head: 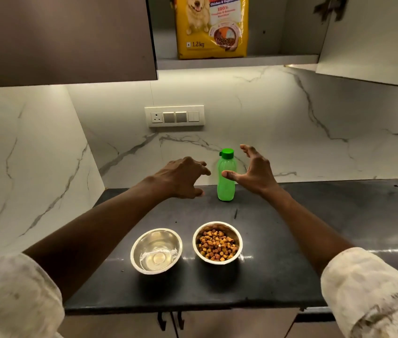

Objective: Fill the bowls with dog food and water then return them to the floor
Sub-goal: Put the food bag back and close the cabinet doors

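Note:
Two steel bowls stand near the front edge of the dark counter (339, 228). The left bowl (156, 251) holds a little clear water. The right bowl (217, 243) holds brown and yellow dog food pellets. Behind them, by the wall, a green bottle (226, 175) stands upright with its cap on. My left hand (183, 178) hovers just left of the bottle, fingers curled and apart, holding nothing. My right hand (254, 170) is spread wide just right of the bottle, thumb close to its side, not gripping it.
A yellow dog food bag (211, 26) stands on the shelf of an overhead cabinet whose right door (373, 37) hangs open. A switch panel (174, 116) sits on the marble wall. A side wall bounds the counter at left. Cabinet handles (171, 320) show below the counter edge.

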`<action>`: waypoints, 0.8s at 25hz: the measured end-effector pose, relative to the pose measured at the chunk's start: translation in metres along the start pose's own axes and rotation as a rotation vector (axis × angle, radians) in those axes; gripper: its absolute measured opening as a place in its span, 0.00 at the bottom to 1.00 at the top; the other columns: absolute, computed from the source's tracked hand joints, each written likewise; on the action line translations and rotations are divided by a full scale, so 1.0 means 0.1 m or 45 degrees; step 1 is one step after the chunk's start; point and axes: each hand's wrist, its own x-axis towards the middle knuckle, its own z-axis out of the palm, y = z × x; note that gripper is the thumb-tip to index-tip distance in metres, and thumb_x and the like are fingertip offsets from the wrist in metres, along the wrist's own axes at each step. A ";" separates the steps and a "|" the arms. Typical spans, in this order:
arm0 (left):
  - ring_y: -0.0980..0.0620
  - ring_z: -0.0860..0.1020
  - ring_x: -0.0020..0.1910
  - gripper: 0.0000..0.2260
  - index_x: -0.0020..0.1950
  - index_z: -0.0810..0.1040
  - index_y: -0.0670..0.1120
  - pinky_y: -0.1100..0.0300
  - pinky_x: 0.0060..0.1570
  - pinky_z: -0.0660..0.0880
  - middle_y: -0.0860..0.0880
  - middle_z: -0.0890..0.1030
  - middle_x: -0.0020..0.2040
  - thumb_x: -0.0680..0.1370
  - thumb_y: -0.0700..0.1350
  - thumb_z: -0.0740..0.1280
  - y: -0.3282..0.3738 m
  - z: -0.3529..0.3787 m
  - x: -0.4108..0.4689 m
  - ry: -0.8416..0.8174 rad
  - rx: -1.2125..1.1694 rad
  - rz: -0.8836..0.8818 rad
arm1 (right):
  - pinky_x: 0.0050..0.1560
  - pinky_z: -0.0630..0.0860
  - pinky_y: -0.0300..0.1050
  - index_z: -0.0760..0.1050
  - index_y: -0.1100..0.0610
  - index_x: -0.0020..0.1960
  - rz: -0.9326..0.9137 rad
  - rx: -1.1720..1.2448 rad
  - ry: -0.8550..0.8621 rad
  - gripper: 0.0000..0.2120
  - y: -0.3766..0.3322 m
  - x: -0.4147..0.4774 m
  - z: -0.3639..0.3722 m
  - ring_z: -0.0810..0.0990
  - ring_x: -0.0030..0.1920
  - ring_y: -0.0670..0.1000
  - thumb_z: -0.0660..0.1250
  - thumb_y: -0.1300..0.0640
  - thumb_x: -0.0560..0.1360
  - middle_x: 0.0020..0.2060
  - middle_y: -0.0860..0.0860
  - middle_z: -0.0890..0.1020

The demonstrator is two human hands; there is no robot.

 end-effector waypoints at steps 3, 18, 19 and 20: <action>0.45 0.74 0.74 0.33 0.77 0.72 0.52 0.45 0.67 0.76 0.48 0.69 0.80 0.74 0.58 0.75 0.16 -0.14 -0.19 0.073 -0.047 0.018 | 0.69 0.71 0.49 0.68 0.60 0.77 -0.056 0.037 0.061 0.47 -0.32 -0.30 -0.19 0.76 0.71 0.58 0.83 0.42 0.67 0.72 0.58 0.76; 0.45 0.80 0.67 0.35 0.73 0.77 0.53 0.46 0.63 0.77 0.51 0.75 0.75 0.69 0.65 0.70 2.03 -0.88 -0.32 0.633 -0.118 0.038 | 0.69 0.73 0.40 0.70 0.50 0.75 -0.318 0.256 0.454 0.38 -0.36 -1.25 -1.67 0.74 0.69 0.41 0.78 0.38 0.71 0.71 0.46 0.77; 0.44 0.79 0.68 0.34 0.73 0.77 0.52 0.45 0.63 0.77 0.50 0.76 0.75 0.68 0.63 0.69 2.19 -0.91 -0.31 0.684 -0.122 0.042 | 0.69 0.73 0.38 0.71 0.51 0.75 -0.364 0.253 0.476 0.37 -0.34 -1.32 -1.79 0.74 0.69 0.40 0.78 0.39 0.72 0.71 0.47 0.78; 0.43 0.79 0.68 0.34 0.73 0.77 0.51 0.44 0.63 0.78 0.49 0.77 0.74 0.68 0.61 0.69 2.37 -0.93 -0.30 0.735 -0.132 0.045 | 0.70 0.73 0.38 0.72 0.53 0.75 -0.413 0.252 0.501 0.36 -0.32 -1.39 -1.93 0.74 0.69 0.40 0.78 0.40 0.73 0.71 0.48 0.78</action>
